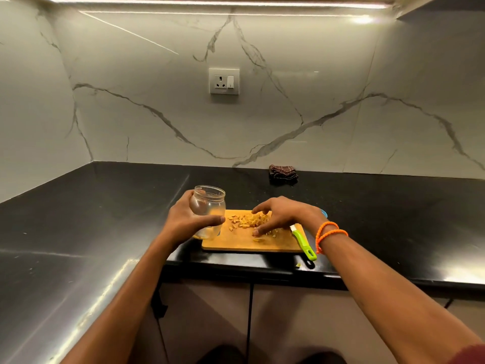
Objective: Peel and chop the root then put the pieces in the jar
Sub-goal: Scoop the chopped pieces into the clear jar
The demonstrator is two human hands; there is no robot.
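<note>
Nearest the lens, two bare forearms reach out over the black desk (78, 232) toward the wooden cutting board (236, 244). The right hand (286, 215) hovers spread over the board's middle, its fingers (258, 232) straight and splayed, tips down among the chopped root pieces (249, 222); it grasps nothing that shows, though it may be gathering them. The left hand (183, 222) is wrapped round the glass jar (208, 211), thumb across its front, holding it upright at the board's left edge; whether its base rests on the desk I cannot tell.

The pieces are small, light and probably moist, likely to cling to skin and scatter; they are best scooped together in a cupped pinch, or swept off the board's edge into the mouth. The jar is rigid, smooth and breakable, so a grip round its body, as now, suits it. A green-handled peeler (301, 241) lies at the board's right edge, a folded dark cloth (283, 174) well behind it.
</note>
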